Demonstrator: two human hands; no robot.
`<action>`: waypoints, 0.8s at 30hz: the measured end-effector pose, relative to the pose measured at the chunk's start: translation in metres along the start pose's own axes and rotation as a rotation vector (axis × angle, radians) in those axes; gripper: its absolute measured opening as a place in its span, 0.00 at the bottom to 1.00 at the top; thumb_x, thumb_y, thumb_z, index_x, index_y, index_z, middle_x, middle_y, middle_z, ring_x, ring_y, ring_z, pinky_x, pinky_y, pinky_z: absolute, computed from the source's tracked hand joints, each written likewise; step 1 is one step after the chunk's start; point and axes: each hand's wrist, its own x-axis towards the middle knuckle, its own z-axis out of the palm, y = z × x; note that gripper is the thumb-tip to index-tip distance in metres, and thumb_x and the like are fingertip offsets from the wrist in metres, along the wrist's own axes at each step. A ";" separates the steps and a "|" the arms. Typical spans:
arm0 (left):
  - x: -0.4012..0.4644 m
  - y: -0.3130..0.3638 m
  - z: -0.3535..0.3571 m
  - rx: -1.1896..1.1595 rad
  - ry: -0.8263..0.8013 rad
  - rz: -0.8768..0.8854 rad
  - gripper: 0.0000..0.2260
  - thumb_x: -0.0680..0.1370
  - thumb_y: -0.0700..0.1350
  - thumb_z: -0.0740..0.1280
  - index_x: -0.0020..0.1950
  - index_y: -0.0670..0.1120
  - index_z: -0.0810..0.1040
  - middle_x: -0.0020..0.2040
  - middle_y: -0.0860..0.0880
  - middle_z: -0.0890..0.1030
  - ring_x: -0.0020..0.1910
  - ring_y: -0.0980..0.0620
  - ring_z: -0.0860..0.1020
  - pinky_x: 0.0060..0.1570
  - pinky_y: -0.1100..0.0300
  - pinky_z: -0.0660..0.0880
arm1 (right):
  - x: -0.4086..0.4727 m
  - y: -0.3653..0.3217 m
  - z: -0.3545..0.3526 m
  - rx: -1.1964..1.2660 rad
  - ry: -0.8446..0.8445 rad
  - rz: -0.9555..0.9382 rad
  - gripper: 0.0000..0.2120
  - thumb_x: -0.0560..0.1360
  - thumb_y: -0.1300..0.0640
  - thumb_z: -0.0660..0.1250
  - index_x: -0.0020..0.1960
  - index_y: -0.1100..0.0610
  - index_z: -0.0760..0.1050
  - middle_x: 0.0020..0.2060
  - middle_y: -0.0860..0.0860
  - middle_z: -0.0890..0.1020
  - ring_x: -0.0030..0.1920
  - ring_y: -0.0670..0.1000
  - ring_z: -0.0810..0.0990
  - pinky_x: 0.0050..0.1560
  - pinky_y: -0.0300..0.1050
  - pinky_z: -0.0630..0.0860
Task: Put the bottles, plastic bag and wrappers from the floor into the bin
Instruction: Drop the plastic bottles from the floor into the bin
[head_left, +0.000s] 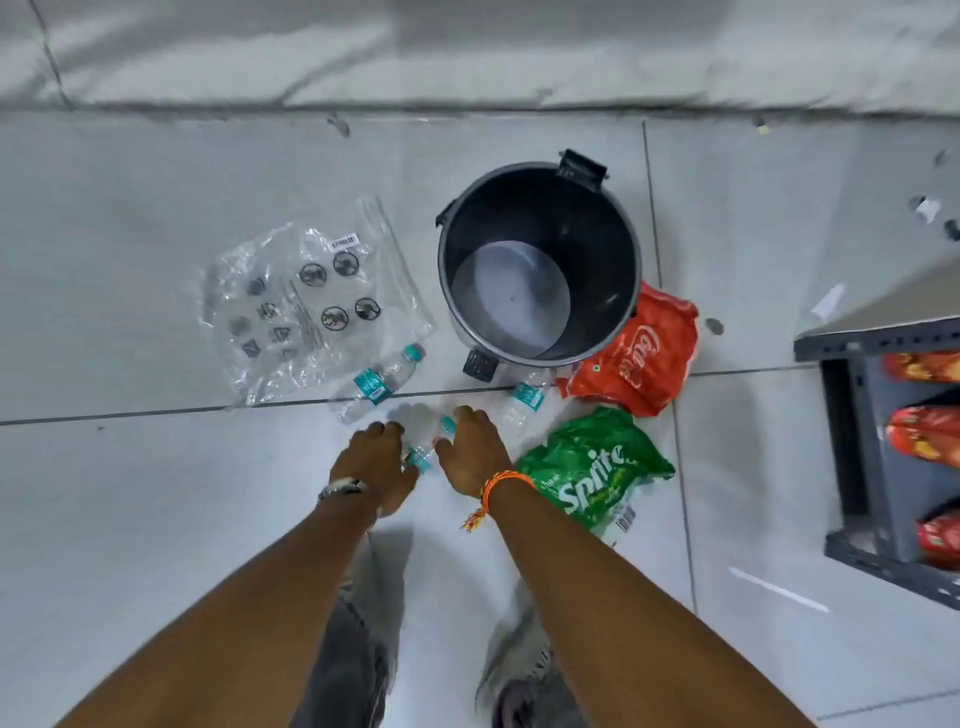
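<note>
I see my left hand (375, 457) and right hand (470, 447) spread open on each side of a small bottle (422, 451) on the floor (156, 519), just in front of the bin (540, 260), touching it but not yet closed around it.

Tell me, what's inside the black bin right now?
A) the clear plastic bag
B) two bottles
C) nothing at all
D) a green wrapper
C: the bin shows only its bare pale bottom, while the green wrapper, the clear plastic bag and the bottles lie on the floor.
</note>
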 end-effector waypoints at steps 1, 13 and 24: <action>0.004 -0.002 0.010 0.008 -0.023 -0.003 0.29 0.74 0.51 0.69 0.73 0.44 0.67 0.67 0.42 0.74 0.66 0.40 0.73 0.63 0.47 0.73 | 0.010 0.001 0.008 0.043 0.027 0.059 0.26 0.80 0.55 0.65 0.73 0.64 0.64 0.69 0.63 0.70 0.70 0.64 0.71 0.69 0.52 0.67; 0.028 -0.011 0.068 -0.254 0.106 -0.012 0.31 0.69 0.51 0.76 0.68 0.46 0.71 0.62 0.46 0.78 0.60 0.43 0.78 0.58 0.53 0.75 | 0.047 0.001 0.043 0.517 0.137 0.420 0.28 0.73 0.50 0.72 0.68 0.59 0.68 0.66 0.59 0.77 0.64 0.62 0.78 0.63 0.51 0.77; -0.027 -0.057 0.028 0.040 -0.036 0.020 0.26 0.68 0.58 0.70 0.66 0.56 0.72 0.65 0.54 0.73 0.62 0.49 0.75 0.59 0.55 0.74 | -0.055 -0.051 -0.176 0.799 1.053 -0.219 0.20 0.75 0.49 0.72 0.61 0.56 0.69 0.58 0.56 0.80 0.57 0.51 0.84 0.53 0.41 0.84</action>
